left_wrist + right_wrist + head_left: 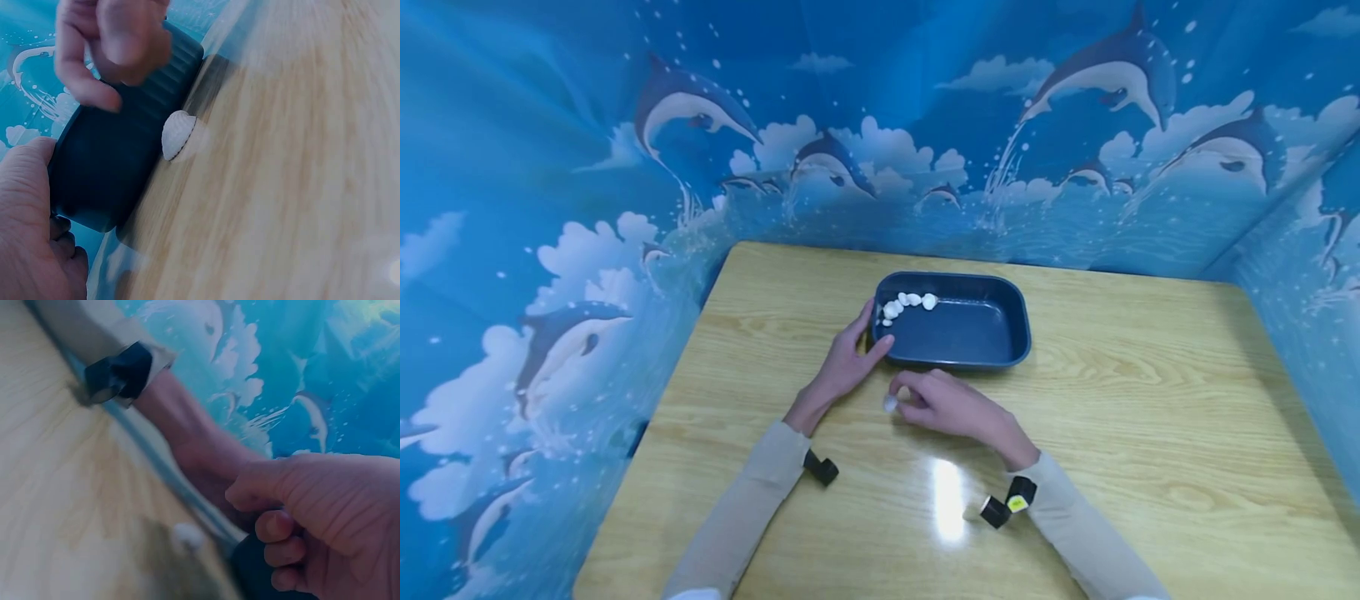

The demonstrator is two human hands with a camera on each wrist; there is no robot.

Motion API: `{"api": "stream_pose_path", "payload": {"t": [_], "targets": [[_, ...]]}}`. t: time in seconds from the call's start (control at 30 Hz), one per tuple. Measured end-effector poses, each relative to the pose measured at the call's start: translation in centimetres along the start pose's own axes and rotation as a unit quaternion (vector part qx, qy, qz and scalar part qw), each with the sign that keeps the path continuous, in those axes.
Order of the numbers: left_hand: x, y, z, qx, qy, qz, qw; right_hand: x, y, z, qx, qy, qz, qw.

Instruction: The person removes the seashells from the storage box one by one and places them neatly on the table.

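Observation:
A dark blue rectangular basin (pixel 962 329) stands on the table. My left hand (pixel 842 364) grips its left end, thumb over the near rim and fingers along the outer wall. Several white shells or pebbles (pixel 891 310) lie inside, along the left and far walls. One white ribbed seashell (pixel 179 135) rests on the tabletop just in front of the basin. Over that shell hovers my right hand (pixel 955 404), its bent thumb and forefinger apart in the left wrist view. The right wrist view shows the shell (pixel 187 536) blurred, separate from the fingers, with nothing visible in them.
The pale wood-grain table (pixel 1120 433) extends to both sides of the basin. A blue dolphin-print curtain (pixel 880 100) hangs behind it and at its sides. Small black cameras are strapped to the left wrist (pixel 822 468) and right wrist (pixel 1009 503).

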State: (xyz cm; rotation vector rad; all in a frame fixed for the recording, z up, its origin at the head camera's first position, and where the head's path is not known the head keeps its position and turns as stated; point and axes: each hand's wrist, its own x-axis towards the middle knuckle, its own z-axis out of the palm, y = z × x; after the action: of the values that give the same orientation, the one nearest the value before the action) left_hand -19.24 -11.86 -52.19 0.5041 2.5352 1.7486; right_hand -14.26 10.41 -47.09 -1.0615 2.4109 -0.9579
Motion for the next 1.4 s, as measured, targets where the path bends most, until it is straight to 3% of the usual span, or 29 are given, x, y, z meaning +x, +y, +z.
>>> {"api": "stream_pose_path", "payload": {"t": [0.2, 0.37, 0.47, 0.7, 0.93, 1.17, 1.4], "targets": [[0.0, -0.2, 0.0, -0.005, 0.002, 0.009, 0.9999, -0.8, -0.6, -2.3, 0.019, 0.045, -0.011, 0.999], [0.0, -0.3, 0.1, -0.019, 0.001, 0.014, 0.9997, -0.8, 0.8, -4.6, 0.016, 0.117, -0.009, 0.993], [0.1, -0.3, 0.1, -0.024, -0.001, 0.014, 0.9996, -0.2, 2.0, -5.8, 0.007, 0.136, 0.011, 0.991], [0.0, -0.4, 0.1, -0.022, 0.0, 0.008, 0.9997, 2.6, 5.1, -7.2, -0.042, 0.092, 0.109, 0.989], [0.0, -0.6, 0.2, -0.033, 0.002, 0.007, 0.9994, 5.1, 6.5, -7.7, -0.107, 0.053, 0.175, 0.977], [0.1, -0.6, 0.3, -0.04, 0.003, 0.013, 0.9991, 6.7, 7.9, -7.0, -0.175, 0.094, 0.177, 0.964], [0.0, -0.8, 0.2, -0.034, 0.006, 0.019, 0.9992, 7.0, 8.0, -6.6, -0.182, 0.088, 0.169, 0.965]]}}
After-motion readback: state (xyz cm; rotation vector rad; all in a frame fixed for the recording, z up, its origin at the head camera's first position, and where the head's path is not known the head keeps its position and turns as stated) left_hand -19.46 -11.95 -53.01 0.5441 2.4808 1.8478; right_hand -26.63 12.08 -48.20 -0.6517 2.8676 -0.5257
